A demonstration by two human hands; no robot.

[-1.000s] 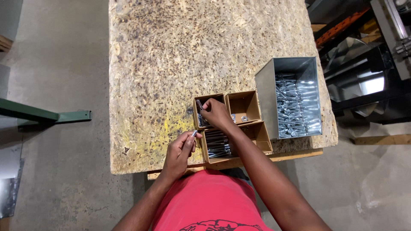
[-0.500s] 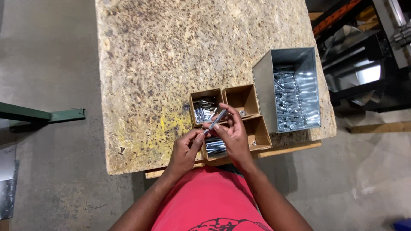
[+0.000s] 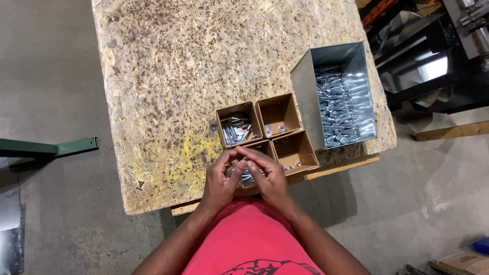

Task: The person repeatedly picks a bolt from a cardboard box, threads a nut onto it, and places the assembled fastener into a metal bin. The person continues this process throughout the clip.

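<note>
Bolt (image 3: 239,167): small silver piece pinched between both hands, above the near-left box.
Left hand (image 3: 220,179): fingers curled on the bolt.
Right hand (image 3: 269,175): fingertips closed on it too.
Cardboard boxes (image 3: 300,153): four open compartments at the bench (image 3: 168,76) edge; far-left holds bolts, far-right washers.
Metal bin (image 3: 308,91): full of long silver bolts.

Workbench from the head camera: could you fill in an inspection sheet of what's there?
Surface: chipboard workbench, speckled, yellow stain near the front edge.
Job's things: small metal fastener held between both hands above a four-compartment cardboard tray; bolts and washers lie in its compartments.
Clutter: metal bin of bolts at the bench's right end.
Hands: left hand and right hand pinch the fastener.
Cables: nothing seen.
Surroundings: concrete floor, green steel bar.
</note>
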